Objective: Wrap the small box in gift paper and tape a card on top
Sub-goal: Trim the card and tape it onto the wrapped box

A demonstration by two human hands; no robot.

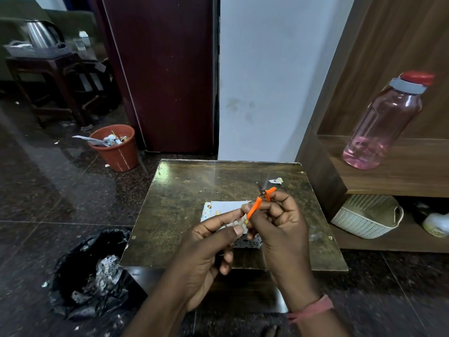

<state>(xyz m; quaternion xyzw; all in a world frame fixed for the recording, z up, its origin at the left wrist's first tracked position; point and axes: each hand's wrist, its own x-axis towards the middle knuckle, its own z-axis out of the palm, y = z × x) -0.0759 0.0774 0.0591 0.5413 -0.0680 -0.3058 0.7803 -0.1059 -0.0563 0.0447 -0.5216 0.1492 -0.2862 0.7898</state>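
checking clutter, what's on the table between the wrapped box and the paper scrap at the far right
Only bare tabletop on the surface, head view; the scissors in the right hand hang above it.

Orange-handled scissors (261, 199) with dark blades sit over a white card (227, 207) on gift paper (206, 211) that is white with small yellow and dark printed motifs; a scrap (276, 180) of the same print lies on the mottled brown-green table (194, 190); a terracotta-orange bin (116, 152), a black bag (80, 276), a pink see-through bottle (384, 122) with red cap and grey collar, a cream perforated basket (364, 218), a pinkish-red wrist thread (313, 308)
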